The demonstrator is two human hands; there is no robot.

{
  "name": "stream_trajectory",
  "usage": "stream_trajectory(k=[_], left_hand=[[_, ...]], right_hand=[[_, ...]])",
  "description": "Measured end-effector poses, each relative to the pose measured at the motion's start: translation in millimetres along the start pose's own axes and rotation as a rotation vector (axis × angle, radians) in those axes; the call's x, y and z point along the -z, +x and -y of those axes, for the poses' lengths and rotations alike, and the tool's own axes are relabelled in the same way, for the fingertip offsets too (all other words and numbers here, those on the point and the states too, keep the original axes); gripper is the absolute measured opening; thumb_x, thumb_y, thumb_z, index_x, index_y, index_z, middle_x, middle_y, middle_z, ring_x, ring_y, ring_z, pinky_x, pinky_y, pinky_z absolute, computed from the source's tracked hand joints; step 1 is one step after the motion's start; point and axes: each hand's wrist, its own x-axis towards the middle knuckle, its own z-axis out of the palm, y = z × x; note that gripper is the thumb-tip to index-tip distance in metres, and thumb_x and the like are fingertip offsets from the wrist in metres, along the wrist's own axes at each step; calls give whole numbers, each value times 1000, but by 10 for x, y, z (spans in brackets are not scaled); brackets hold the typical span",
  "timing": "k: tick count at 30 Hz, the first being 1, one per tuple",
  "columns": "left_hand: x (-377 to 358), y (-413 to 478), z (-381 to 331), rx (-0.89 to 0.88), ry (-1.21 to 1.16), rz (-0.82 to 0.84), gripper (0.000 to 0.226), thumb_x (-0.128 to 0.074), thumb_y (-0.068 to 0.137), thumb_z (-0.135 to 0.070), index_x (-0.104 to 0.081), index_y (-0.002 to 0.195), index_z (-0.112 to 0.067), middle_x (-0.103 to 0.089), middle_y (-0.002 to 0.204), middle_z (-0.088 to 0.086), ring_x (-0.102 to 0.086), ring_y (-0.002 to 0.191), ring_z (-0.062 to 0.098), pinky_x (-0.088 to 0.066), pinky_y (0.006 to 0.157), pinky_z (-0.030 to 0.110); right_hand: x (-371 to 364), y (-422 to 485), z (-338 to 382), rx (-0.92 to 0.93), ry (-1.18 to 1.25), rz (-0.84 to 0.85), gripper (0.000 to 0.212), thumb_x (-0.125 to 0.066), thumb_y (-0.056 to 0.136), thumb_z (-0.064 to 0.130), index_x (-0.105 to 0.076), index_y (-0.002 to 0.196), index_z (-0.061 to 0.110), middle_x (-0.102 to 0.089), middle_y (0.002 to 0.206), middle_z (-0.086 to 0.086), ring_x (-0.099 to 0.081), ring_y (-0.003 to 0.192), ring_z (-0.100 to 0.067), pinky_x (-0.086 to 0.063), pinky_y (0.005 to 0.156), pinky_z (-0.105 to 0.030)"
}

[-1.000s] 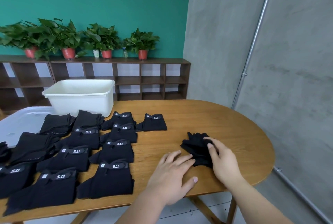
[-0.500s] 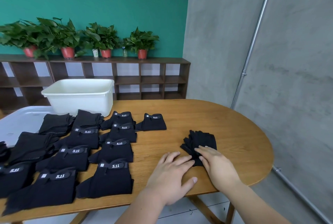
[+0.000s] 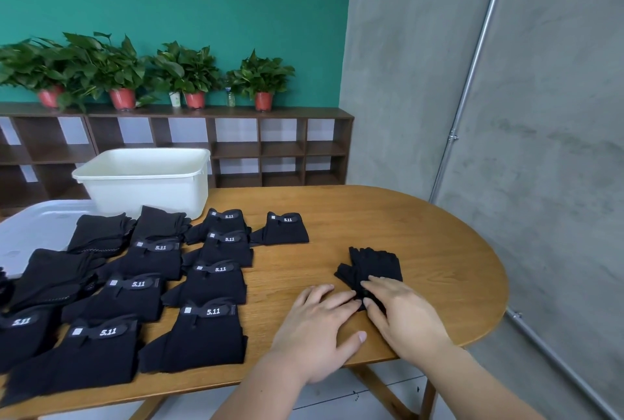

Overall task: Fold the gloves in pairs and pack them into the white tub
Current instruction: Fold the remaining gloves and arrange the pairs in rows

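Note:
A black glove pair point(image 3: 374, 262) lies on the wooden table point(image 3: 415, 227) at the right, fingers pointing away from me. My right hand point(image 3: 401, 315) rests on its near end, with the fingers curled into the fabric there. My left hand point(image 3: 317, 321) lies flat on the table beside it, fingers apart, the fingertips touching the pair's near left edge. Several folded black glove pairs point(image 3: 209, 284) with 5.11 labels lie in rows on the left half of the table. The white tub point(image 3: 145, 183) stands at the back left, its inside hidden.
A pale flat lid point(image 3: 37, 223) lies under the leftmost gloves next to the tub. Behind the table stands a low brown shelf point(image 3: 270, 149) with potted plants point(image 3: 260, 81) on top. The table's rounded right edge is near a grey wall.
My right hand has slid back from the top of the glove pair to its near end, uncovering the fingers of the pair. My left hand has barely moved.

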Motion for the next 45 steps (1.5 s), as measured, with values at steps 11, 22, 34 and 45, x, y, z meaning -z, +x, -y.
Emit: stream_trajectory(k=[11,22,34,45], left_hand=[[20,6,7,6,-28,7,69,-28,102,-71,-31,163,-40,-23,169,-26,-6,157,10,-5,129,39],[4,14,27,16,-71,-27,69,-28,101,-74,-36,161,-40,-27,166,-28,-10,156,8,-9,129,38],[9,18,47,96,-198,-131,70,-38,103,-68,-23,164,-37,-15,167,-23,-14,155,4,-14,130,33],[176,-28,-58,175,-265,-134,64,-26,112,-55,-1,168,-37,-24,172,-14,-18,158,10,1,124,22]], right_hand=[[214,397,57,-142,14,306,60,-25,110,56,-33,163,29,-25,171,9,-18,159,-12,-22,128,-35],[257,776,117,-179,-85,370,61,-26,111,53,-25,166,25,-9,175,5,-9,161,-20,-23,128,-43],[-148,935,165,-240,-119,417,72,-15,102,72,-1,166,41,14,174,10,15,160,-20,1,130,-46],[-168,393,301,-133,315,10,47,-32,112,48,-46,155,38,-28,167,19,-14,159,-7,-13,129,-31]])
